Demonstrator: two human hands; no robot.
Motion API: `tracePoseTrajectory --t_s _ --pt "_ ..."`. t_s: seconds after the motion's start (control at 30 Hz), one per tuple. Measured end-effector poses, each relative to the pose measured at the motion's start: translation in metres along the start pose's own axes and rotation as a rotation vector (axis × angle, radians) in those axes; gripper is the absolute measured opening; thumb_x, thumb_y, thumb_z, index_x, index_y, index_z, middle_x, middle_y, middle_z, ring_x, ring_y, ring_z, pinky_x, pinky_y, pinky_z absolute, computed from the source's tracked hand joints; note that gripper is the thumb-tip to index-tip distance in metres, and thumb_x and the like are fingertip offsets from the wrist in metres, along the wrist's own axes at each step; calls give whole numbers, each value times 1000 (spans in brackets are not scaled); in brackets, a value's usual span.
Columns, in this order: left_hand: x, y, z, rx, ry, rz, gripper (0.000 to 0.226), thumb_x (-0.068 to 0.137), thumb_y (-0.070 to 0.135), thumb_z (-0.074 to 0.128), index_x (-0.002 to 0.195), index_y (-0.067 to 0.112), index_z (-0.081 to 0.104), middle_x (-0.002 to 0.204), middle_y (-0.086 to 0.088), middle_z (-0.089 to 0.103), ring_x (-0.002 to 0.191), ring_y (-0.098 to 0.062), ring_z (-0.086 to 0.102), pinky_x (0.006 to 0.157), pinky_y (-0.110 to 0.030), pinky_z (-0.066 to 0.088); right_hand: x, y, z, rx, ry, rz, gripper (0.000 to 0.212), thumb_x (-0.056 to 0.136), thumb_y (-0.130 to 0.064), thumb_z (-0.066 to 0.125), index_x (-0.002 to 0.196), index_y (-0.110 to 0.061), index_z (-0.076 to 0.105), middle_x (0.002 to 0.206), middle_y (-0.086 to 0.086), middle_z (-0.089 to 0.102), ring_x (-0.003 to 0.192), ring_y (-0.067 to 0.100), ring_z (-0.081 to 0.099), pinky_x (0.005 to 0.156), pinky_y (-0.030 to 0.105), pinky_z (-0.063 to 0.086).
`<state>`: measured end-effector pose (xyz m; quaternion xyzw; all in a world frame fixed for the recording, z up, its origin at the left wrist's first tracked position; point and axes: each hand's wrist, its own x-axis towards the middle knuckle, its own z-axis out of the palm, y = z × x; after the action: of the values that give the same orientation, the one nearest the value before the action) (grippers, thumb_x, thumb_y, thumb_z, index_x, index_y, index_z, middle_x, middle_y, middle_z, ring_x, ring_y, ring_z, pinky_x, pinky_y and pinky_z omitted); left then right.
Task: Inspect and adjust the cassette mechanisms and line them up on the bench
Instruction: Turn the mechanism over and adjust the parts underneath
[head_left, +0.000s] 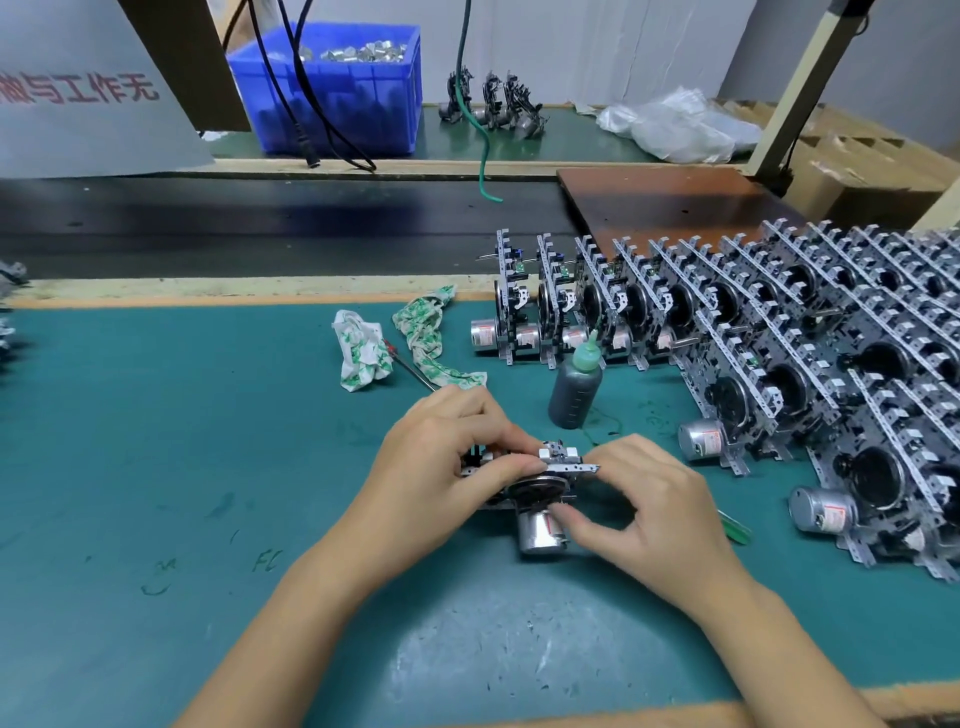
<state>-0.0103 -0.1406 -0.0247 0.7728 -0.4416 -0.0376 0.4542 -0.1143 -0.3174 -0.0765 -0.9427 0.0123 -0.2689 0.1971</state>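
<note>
One cassette mechanism (540, 499), with a black flywheel and a silver motor underneath, is held just above the green mat at the centre. My left hand (447, 462) grips its left side, fingers curled over the top edge. My right hand (644, 509) holds the right end, thumb and fingers pinching near the metal frame and motor. Several finished mechanisms (649, 306) stand upright in rows on the right side of the bench, running from the middle to the far right.
A dark bottle with a green nozzle (576, 387) stands just behind my hands. A screwdriver (410, 366) lies between crumpled cloths (363, 353). A green tool (735, 527) lies right of my right hand. A blue bin (332, 88) and three more mechanisms (493, 104) sit beyond the conveyor belt (260, 223).
</note>
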Motion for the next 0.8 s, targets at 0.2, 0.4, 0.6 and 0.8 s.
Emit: tracePoseTrajectory --t_s 0.2,0.4,0.6,0.8 --pt "1 0 0 -12 -8 -12 15 78 32 66 83 23 76 71 13 52 78 -5 49 70 -18 35 -1 0 -1 -12 -8 6 38 79 -48 56 75 -11 68 70 -8 61 71 17 54 63 34 46" --pt "0 -1 1 -17 -2 -21 12 78 32 66 82 26 76 71 13 53 77 -5 49 69 -16 35 -2 1 0 66 25 7 32 80 -43 57 78 -13 69 74 -10 62 71 13 53 65 34 45" --pt "-1 -3 1 -13 1 -14 10 78 32 67 82 28 75 75 10 55 77 -4 50 68 -15 34 -2 2 0 53 13 8 35 81 -43 55 74 -12 69 71 -8 62 70 15 53 65 34 44" --pt "-2 -3 1 -11 1 -18 11 78 32 66 83 28 75 82 13 55 77 -3 50 68 -12 33 -1 -2 3 -23 44 -13 40 80 -49 54 72 -13 70 70 -11 62 72 14 52 71 29 39"
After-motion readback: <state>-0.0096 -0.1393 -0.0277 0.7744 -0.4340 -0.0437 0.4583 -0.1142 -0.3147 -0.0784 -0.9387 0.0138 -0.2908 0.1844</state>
